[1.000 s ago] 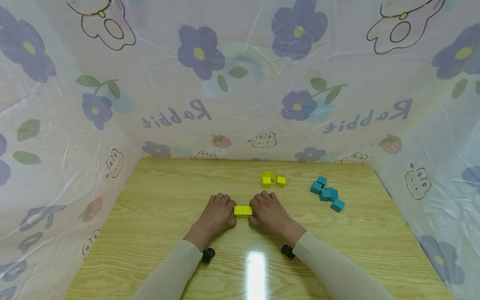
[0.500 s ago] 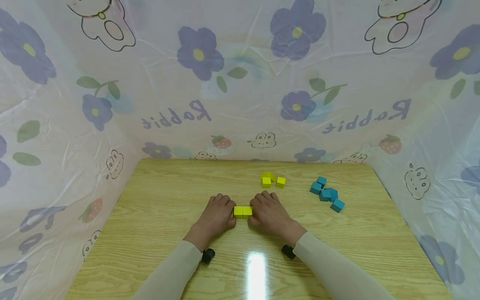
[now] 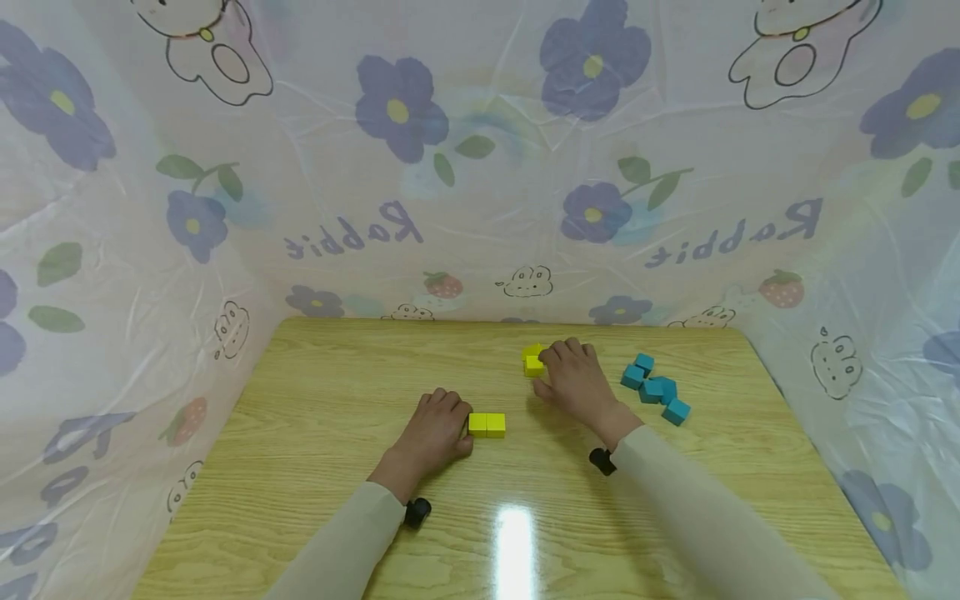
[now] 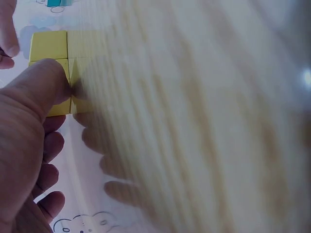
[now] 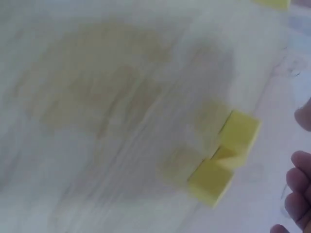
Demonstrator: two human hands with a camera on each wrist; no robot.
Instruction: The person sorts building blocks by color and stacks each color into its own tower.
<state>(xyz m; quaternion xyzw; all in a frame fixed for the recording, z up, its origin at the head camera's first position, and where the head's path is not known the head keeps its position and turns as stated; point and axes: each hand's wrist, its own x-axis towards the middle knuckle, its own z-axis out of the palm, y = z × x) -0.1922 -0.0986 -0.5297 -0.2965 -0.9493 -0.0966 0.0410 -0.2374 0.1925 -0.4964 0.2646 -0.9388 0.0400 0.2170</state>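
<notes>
Left hand (image 3: 433, 429) pinches a yellow block (image 3: 477, 427), so I'd lower my right hand (image 3: 579, 379), fingers parted, holding nothing, squarely over a cube (image 3: 533, 367) near the worktop's (image 3: 360, 354) far edge.

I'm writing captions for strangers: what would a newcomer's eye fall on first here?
Probably the pair of bright yellow cubes mid-table, the left one gripped by the left hand. Next, the blue blocks clustered to the right of the right hand. Behind the wooden table, the printed sheet shows big purple flowers and "Rabbit" backwards.
</notes>
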